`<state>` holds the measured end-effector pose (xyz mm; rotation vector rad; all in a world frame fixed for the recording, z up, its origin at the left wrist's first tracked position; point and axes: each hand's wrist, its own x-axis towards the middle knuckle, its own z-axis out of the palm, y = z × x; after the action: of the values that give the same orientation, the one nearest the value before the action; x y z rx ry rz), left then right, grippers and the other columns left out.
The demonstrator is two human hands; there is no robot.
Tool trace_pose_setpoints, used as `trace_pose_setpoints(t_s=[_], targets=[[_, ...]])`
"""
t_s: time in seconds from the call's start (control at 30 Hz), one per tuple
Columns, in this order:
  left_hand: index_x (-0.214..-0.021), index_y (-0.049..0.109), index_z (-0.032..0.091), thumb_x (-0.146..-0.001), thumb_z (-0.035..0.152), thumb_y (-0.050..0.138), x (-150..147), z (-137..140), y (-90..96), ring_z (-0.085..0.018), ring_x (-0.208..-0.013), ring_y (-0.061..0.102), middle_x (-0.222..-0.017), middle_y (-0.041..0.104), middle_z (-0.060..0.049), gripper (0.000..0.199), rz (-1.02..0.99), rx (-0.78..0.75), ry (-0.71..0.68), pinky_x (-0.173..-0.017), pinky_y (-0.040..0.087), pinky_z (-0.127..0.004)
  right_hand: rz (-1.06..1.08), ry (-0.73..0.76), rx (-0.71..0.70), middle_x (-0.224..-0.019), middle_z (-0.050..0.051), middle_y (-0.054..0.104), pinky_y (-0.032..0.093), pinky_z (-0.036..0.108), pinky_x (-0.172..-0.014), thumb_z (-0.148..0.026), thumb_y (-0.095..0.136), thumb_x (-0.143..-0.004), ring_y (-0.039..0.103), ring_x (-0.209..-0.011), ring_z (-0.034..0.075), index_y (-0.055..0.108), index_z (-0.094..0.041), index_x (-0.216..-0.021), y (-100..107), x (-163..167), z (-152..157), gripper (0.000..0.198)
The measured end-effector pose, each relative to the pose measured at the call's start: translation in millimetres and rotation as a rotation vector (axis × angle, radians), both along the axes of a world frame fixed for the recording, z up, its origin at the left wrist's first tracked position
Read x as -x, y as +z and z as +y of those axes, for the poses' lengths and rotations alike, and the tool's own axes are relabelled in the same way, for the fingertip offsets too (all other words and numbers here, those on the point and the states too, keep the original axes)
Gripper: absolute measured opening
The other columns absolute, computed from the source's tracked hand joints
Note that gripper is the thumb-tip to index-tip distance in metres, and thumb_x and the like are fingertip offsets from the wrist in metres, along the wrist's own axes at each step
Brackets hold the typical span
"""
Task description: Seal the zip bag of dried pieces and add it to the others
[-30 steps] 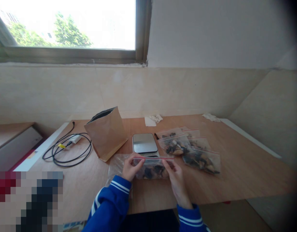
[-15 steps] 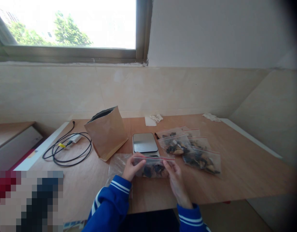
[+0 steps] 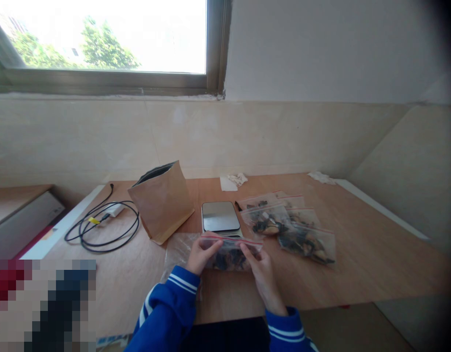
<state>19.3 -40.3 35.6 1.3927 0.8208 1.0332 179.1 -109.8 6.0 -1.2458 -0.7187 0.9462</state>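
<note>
You're holding a clear zip bag (image 3: 230, 254) just off the wooden tabletop (image 3: 357, 264), right in front of you and just this side of the small scale (image 3: 220, 217) with its shiny metal plate. Your left hand (image 3: 200, 254) is pinching the bag's top left corner, thumb and fingers clamped on the plastic, and your right hand (image 3: 260, 266) is gripping the right end, fingers closed on the strip there. The bag is see-through, with a thin red line running along its top edge from one hand to the other, sloping slightly down toward the right. Inside, dark, almost black pieces mixed with a few brownish ones are sitting in a loose heap along the bottom; what they are exactly, you can't make out from here. Whether the seal is pressed shut along its whole length is not showing. Under your left wrist a flat sheet of empty clear plastic (image 3: 177, 252) is lying on the wood. To your right, several filled bags (image 3: 294, 230) of the same kind are overlapping in a row, near the one you're holding but apart from it. Behind and to the left, a brown paper pouch (image 3: 162, 203) is standing open-topped, with a coiled black cable (image 3: 104, 227) beyond it.
</note>
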Motion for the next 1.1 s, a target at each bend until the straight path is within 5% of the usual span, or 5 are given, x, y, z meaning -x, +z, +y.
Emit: trace_pose_setpoints(t_s=[0.6, 0.87, 1.1], targets=[[-0.072, 0.064, 0.014, -0.07, 0.04, 0.072, 1, 0, 2.5, -0.014, -0.066, 0.057, -0.068, 0.063, -0.002, 0.028, 0.087, -0.057, 0.061, -0.064, 0.044, -0.024, -0.036, -0.071, -0.003, -0.084, 0.008, 0.075, 0.056, 0.04, -0.077, -0.045, 0.074, -0.068, 0.07, -0.081, 0.026, 0.074, -0.017, -0.087, 5, 5, -2, 0.034], [-0.086, 0.065, 0.015, -0.069, 0.036, 0.075, -1, 0, -0.9, -0.014, -0.075, 0.06, -0.081, 0.066, -0.003, 0.029, -0.034, 0.04, -0.116, -0.072, 0.045, -0.025, -0.039, 0.063, -0.075, -0.089, 0.006, 0.074, 0.054, 0.036, -0.081, -0.042, 0.071, -0.073, 0.068, -0.085, 0.023, 0.072, -0.019, -0.089, 9, 1, -4, 0.028], [-0.074, 0.067, 0.013, -0.068, 0.038, 0.075, -2, -1, -0.1, -0.016, -0.071, 0.061, -0.073, 0.068, -0.005, 0.027, 0.006, 0.042, -0.063, -0.071, 0.047, -0.028, -0.035, 0.198, -0.101, -0.095, 0.007, 0.073, 0.053, 0.039, -0.083, -0.042, 0.07, -0.074, 0.067, -0.09, 0.025, 0.071, -0.019, -0.096, 14, 6, -2, 0.032]])
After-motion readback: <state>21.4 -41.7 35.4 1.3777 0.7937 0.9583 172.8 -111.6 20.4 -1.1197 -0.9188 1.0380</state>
